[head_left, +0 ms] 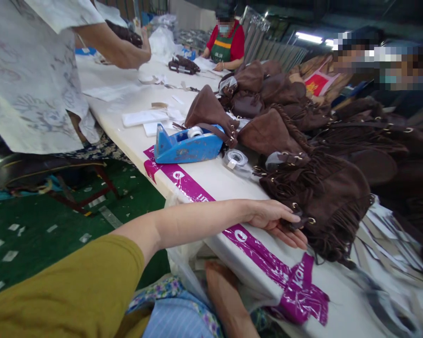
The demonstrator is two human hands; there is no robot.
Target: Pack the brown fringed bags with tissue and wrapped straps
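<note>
My left hand (277, 221) reaches across the table edge, palm turned up. Its thumb lies over a dark strap end of a brown fringed handbag (324, 202), with the fingers stretched out beneath. The bag rests on the table and has gold-coloured rings and long tassels. Lower down, my right forearm (227, 293) goes under the table edge, beside a white plastic bag (186, 253); the fingers of that hand are hidden. Left of the fringed bag are a coil of pale tape (235, 159) and a blue tape dispenser (188, 148).
More brown bags (264, 89) are heaped behind. Paper strips (391, 234) lie at right, near a blurred grey roll (384, 305). Purple tape (246, 239) runs along the table edge. A person in a white top (38, 75) stands left; other people are across the table.
</note>
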